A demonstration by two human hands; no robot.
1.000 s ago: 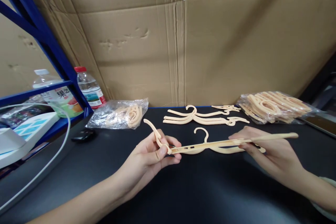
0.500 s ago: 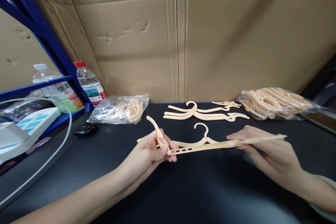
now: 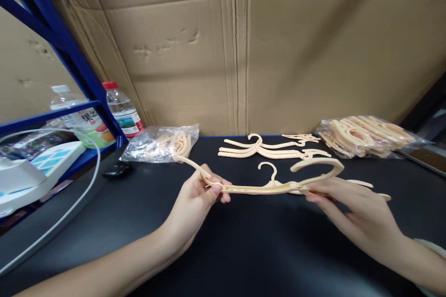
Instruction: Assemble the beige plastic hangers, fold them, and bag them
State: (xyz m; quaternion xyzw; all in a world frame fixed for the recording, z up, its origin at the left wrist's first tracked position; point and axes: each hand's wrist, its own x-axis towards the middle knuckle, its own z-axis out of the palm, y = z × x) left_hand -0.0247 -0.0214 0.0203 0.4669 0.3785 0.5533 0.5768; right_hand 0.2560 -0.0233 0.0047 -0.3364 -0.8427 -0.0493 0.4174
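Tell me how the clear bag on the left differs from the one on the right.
The left bag looks loosely filled, with slack, crinkled film; the right bag looks fuller, with many beige pieces packed together.
The left bag lies near the black mouse and the red-capped bottle; the right bag lies at the table's far right.
Both are see-through and hold beige pieces.

Pretty even light, faint sheen on the black counter (image 3: 244,250), diagonal shadow across the cardboard (image 3: 306,46), edges stretched wide-angle style.
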